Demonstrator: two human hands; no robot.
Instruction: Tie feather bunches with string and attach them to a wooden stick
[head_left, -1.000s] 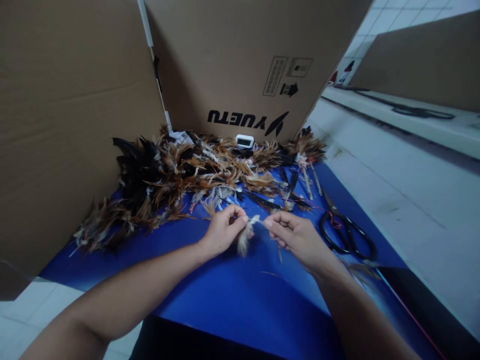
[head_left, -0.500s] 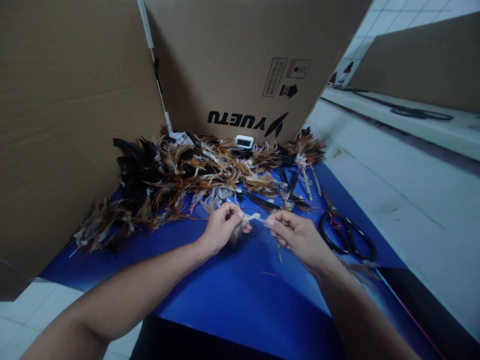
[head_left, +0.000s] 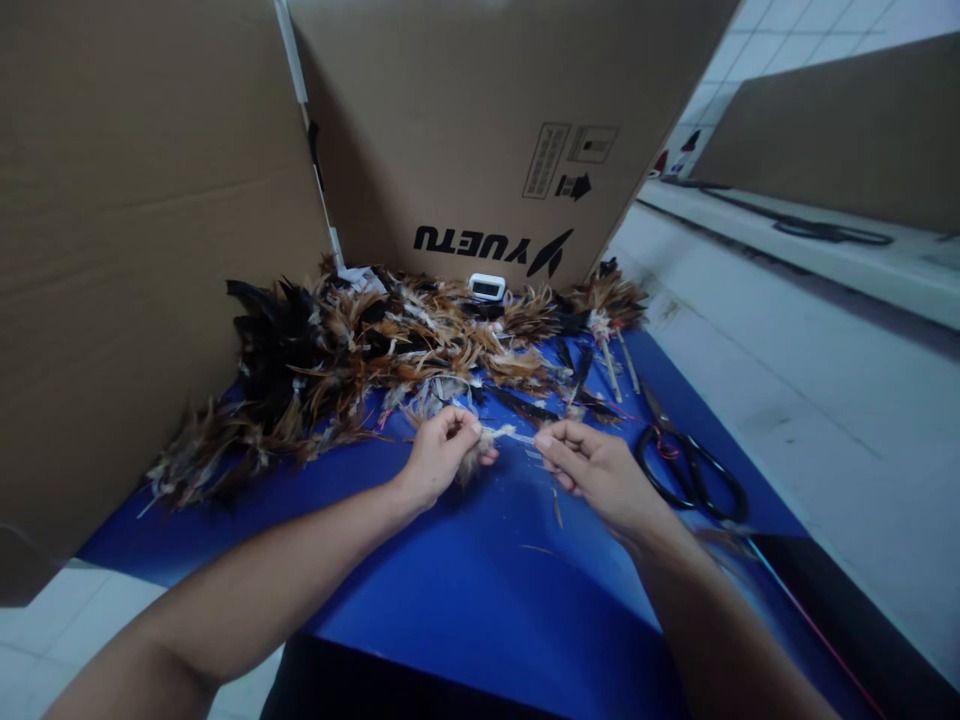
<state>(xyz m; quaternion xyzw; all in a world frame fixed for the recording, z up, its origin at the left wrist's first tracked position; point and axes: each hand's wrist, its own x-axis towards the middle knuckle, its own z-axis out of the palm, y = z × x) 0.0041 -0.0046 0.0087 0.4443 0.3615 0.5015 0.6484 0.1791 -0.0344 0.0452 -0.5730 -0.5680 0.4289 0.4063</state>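
Note:
My left hand (head_left: 442,452) is closed in a pinch on a small tuft of greyish-brown feathers (head_left: 471,464), whose fluffy part hangs below the fingers. From the tuft a thin whitish strand (head_left: 517,434) runs across to my right hand (head_left: 581,458). The right thumb and fingertips pinch the strand's other end, and it looks taut between the hands. I cannot make out whether it is string or plastic strip. Just beyond both hands lies a long heap of brown and black feathers (head_left: 420,330). Scissors with black handles (head_left: 694,470) rest to the right of my right hand.
Cardboard panels (head_left: 450,120) stand behind and to the left of the blue table (head_left: 420,590). A small white digital device (head_left: 487,288) sits against the back one. Feather bundles on sticks (head_left: 611,365) lie at the back right. A white ledge (head_left: 825,235) is farther right.
The hands keep almost the same place and grip, the strand still stretched between them. The view has shifted very slightly.

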